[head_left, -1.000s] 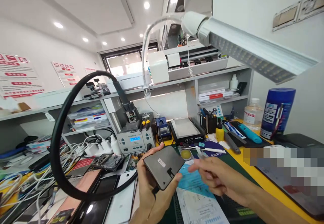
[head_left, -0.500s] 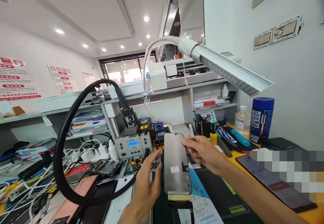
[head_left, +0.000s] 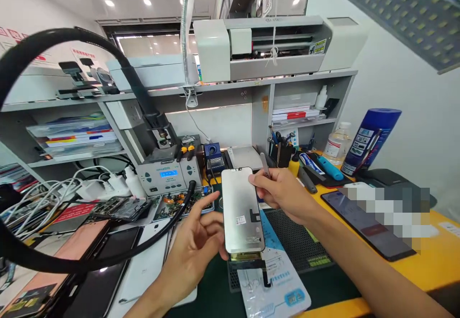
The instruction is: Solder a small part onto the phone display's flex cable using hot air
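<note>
A phone display panel (head_left: 239, 198) is held upright, its silvery back facing me, with a small white label and a flex cable hanging from its lower edge. My right hand (head_left: 285, 191) pinches the panel's upper right edge between thumb and fingers. Sticking up out of that same hand is a slim grey tool, apparently tweezers (head_left: 265, 164). My left hand (head_left: 196, 236) is at the panel's lower left edge, index finger stretched out and fingers apart; whether it touches the panel I cannot tell. Below lies a blue and white package (head_left: 276, 279) on a dark mat (head_left: 212, 284).
A hot-air station (head_left: 167, 174) with a thick black hose (head_left: 118, 260) stands left, the hose looping near my left arm. Several phones and boards (head_left: 122, 208) lie left. On the right are a phone (head_left: 370, 222), a blue can (head_left: 372, 141) and a clear bottle (head_left: 338, 143).
My view has tipped down and moved closer to the bench. The panel stays in my right hand. My left hand has turned and come to the panel's lower left edge.
</note>
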The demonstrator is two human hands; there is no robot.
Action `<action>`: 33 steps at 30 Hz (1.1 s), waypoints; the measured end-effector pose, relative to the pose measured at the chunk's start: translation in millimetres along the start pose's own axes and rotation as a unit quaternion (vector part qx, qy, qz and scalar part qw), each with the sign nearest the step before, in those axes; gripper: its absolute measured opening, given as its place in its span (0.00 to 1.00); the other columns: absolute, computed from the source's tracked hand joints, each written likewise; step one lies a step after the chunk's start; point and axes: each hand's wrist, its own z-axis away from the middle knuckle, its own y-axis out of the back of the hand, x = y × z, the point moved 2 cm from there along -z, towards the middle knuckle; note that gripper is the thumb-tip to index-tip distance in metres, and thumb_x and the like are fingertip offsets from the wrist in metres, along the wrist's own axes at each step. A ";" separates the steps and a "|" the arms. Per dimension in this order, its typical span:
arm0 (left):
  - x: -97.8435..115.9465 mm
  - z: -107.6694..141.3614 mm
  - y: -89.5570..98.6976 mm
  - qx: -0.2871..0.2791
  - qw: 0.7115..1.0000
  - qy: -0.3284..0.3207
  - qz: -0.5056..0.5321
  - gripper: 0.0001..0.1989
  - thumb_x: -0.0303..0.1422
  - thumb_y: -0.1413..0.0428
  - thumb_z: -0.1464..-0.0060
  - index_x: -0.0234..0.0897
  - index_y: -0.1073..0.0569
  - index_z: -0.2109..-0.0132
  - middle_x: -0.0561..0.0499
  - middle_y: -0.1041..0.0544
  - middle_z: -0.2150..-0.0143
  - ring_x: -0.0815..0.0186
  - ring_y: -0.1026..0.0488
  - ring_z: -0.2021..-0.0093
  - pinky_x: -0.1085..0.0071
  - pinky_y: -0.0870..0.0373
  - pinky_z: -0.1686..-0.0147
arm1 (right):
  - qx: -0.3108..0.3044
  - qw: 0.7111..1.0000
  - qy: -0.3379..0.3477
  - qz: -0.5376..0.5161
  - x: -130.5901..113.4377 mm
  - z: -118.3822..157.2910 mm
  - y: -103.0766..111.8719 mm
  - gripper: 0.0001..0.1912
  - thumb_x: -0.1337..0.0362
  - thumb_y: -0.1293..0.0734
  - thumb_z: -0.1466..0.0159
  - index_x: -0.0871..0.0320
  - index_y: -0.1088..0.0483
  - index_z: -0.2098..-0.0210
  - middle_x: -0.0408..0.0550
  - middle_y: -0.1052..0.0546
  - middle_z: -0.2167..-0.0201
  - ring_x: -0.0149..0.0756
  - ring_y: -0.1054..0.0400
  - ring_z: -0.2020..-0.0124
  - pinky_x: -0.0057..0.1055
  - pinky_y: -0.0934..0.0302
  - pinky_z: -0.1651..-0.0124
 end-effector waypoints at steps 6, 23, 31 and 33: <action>-2.6 11.5 -0.1 -0.069 0.991 -0.025 -0.109 0.33 0.36 0.43 0.35 0.57 0.46 0.29 0.42 0.32 0.38 0.62 0.27 0.58 0.67 0.27 0.68 | 0.005 1.000 -0.009 -0.024 0.6 0.7 5.5 0.19 0.56 0.23 0.41 0.57 0.33 0.78 0.37 0.30 0.83 0.19 0.55 0.87 0.25 0.65 0.83; -6.7 -4.8 12.9 0.112 0.988 -0.070 -0.083 0.08 0.37 0.37 0.38 0.43 0.19 0.54 0.56 0.22 0.72 0.72 0.25 0.77 0.76 0.30 0.72 | 0.037 0.995 0.038 -0.080 0.1 7.8 20.2 0.21 0.45 0.25 0.39 0.58 0.21 0.71 0.42 0.31 0.75 0.30 0.39 0.75 0.27 0.39 0.73; 8.7 -3.1 22.5 0.166 0.976 -0.111 -0.085 0.06 0.35 0.37 0.38 0.43 0.18 0.55 0.57 0.24 0.75 0.72 0.26 0.77 0.76 0.31 0.72 | -0.002 1.000 -0.004 0.022 3.3 25.8 50.9 0.23 0.42 0.27 0.37 0.57 0.16 0.66 0.42 0.33 0.81 0.30 0.39 0.78 0.27 0.39 0.75; 11.1 -3.4 24.3 0.179 0.973 -0.112 -0.090 0.07 0.35 0.37 0.39 0.42 0.18 0.55 0.58 0.25 0.76 0.72 0.26 0.77 0.76 0.32 0.71 | -0.033 0.996 -0.025 0.082 10.5 27.1 52.8 0.23 0.44 0.27 0.36 0.59 0.17 0.71 0.49 0.22 0.73 0.31 0.35 0.76 0.29 0.36 0.73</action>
